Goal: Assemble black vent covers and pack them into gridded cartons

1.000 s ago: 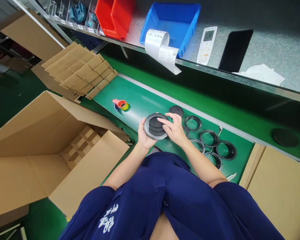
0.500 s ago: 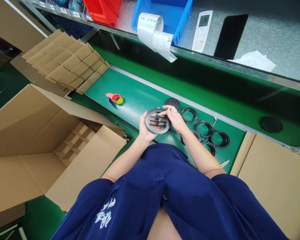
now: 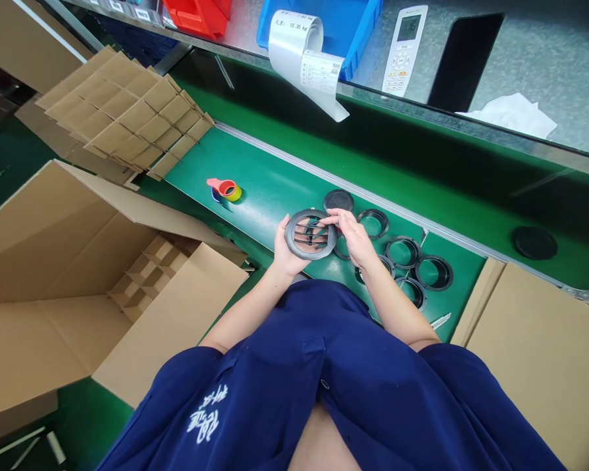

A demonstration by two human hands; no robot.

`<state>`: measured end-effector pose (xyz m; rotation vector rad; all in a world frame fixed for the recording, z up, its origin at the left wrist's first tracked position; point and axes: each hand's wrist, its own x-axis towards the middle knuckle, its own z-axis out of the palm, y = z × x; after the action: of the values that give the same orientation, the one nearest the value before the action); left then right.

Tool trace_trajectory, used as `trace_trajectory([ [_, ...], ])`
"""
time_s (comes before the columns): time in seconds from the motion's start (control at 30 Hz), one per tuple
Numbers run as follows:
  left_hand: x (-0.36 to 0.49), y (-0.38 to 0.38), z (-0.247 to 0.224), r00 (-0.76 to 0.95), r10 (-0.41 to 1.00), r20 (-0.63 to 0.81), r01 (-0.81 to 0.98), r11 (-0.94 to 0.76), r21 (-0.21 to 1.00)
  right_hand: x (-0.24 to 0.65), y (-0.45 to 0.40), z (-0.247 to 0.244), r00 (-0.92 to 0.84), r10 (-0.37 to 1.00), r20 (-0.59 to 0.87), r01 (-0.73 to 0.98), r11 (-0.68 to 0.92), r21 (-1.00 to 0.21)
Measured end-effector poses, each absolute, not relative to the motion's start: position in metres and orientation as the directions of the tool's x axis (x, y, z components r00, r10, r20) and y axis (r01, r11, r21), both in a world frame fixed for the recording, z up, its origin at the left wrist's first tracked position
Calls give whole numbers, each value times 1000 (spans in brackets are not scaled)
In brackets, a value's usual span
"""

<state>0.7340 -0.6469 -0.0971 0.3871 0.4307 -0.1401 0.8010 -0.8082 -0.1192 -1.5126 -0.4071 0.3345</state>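
A round dark-grey air vent (image 3: pixel 328 247) with thin black slats is held upright in front of my body, its ring facing me. My left hand (image 3: pixel 283 252) is closed around its left and lower rim, the palm partly visible through the slats. My right hand (image 3: pixel 356 241) grips the right rim, fingertips resting at the upper right beside the slats; its thumb is hidden. Behind and to the right, several black rings (image 3: pixel 442 284) lie on the green work surface (image 3: pixel 269 190). A black round disc (image 3: pixel 338 200) lies just beyond my right fingers.
At left stands an open carton (image 3: pixel 167 327) with cardboard dividers (image 3: pixel 142 288). Stacked dividers (image 3: pixel 127 118) sit behind it. A tape roll (image 3: pixel 232 191) and a knife (image 3: pixel 440 320) lie on the surface. Above, a shelf holds a blue bin (image 3: pixel 358 39), remote (image 3: pixel 404 52) and label strip (image 3: pixel 289 59).
The view has shifted slightly. My right hand has moved a little outward to the right along the vent's rim; my left hand keeps its hold.
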Motion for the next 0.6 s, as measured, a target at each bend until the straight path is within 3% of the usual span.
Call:
trace_trajectory([
  [0.17,739,-645,-98,889,-31,-458,210,915,346,804,-808,-129,887,456,76,62,45,-997],
  [0.27,745,-642,-104,855,27,-519,187,916,356,803,-807,-139,835,520,180,303,-161,-939],
  [0.33,750,-642,-111,808,68,-585,175,920,350,801,-806,-145,730,647,222,515,-306,-800],
  [0.43,757,-650,-122,738,27,-675,267,906,328,796,-806,-153,631,766,122,636,-421,-646],
  [0.6,769,-671,-138,687,-93,-721,443,840,314,802,-809,-169,617,786,-39,587,-493,-642],
])
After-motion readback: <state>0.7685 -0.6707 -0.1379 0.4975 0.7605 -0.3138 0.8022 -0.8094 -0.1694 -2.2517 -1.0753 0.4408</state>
